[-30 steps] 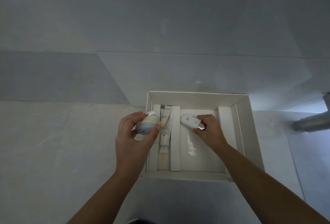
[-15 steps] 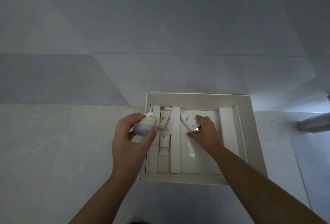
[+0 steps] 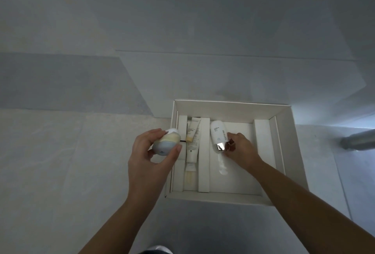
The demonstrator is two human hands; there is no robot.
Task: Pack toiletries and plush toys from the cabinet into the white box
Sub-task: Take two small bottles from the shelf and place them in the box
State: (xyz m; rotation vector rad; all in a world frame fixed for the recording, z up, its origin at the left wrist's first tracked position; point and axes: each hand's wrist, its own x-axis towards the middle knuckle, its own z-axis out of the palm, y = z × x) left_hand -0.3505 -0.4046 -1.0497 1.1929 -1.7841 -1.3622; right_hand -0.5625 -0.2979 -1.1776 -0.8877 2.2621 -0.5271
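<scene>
White box (image 3: 231, 104): right hand (image 3: 241, 150) fingers pinch the silver-capped bottle (image 3: 218, 134) at the wide compartment's 11 o'clock. Left hand (image 3: 148, 164) fingers wrap a pastel bottle (image 3: 165, 142) above the 9 o'clock rim, which could snag it and tip it outside.

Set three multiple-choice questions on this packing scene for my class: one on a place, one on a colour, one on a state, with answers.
1. Where does the white bottle lie?
A. On the floor. B. In the wide compartment of the white box. C. On a shelf.
2. What colour is its cap?
A. Silver. B. Red. C. Black.
3. What is the left hand doing?
A. Lying flat. B. Pointing. C. Gripping a rounded pastel bottle.

Answers: B, the right hand pinches it at the cap end inside that compartment; A, the cap glints metallic; C, fingers and thumb curl round the pastel bottle at the box's left edge.
</scene>
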